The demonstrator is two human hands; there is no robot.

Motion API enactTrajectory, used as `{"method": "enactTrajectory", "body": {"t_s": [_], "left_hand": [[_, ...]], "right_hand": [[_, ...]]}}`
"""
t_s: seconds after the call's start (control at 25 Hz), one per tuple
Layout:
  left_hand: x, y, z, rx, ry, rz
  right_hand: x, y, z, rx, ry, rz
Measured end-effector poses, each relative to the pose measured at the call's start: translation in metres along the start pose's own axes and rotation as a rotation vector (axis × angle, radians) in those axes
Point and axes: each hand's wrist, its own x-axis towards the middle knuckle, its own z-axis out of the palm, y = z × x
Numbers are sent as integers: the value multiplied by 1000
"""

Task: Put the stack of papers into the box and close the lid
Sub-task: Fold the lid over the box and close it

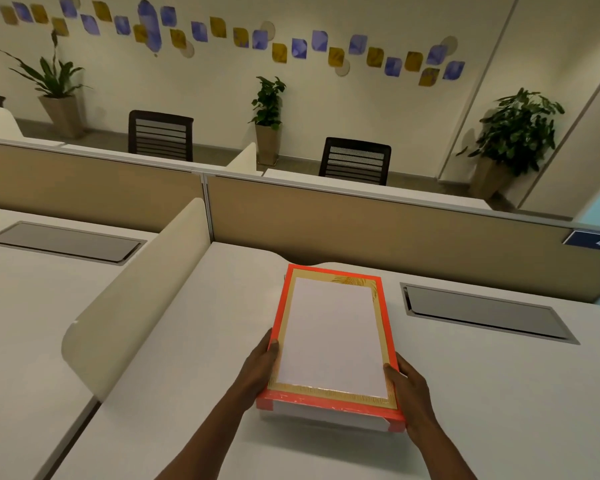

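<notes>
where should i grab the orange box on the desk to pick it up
Grip the orange box by its two long side walls near the end closest to you, one hand from each side. It lies flat on the desk and is too broad for one hand. The left hand and right hand already sit at those near corners, thumbs over the rim.

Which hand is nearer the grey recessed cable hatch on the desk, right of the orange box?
Right. The right hand grips the orange-edged box at its near right corner, on the side of the grey hatch. The left hand holds the box's opposite edge, farther away.
</notes>
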Motion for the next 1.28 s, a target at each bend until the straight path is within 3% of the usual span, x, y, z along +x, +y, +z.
{"method": "enactTrajectory", "body": {"t_s": [0.76, 1.28], "left_hand": [[10, -13, 15, 21, 12, -60], [-29, -39, 12, 84, -9, 42]], "right_hand": [[26, 13, 3, -99, -53, 68], [-22, 23, 5, -182, -57, 102]]}}
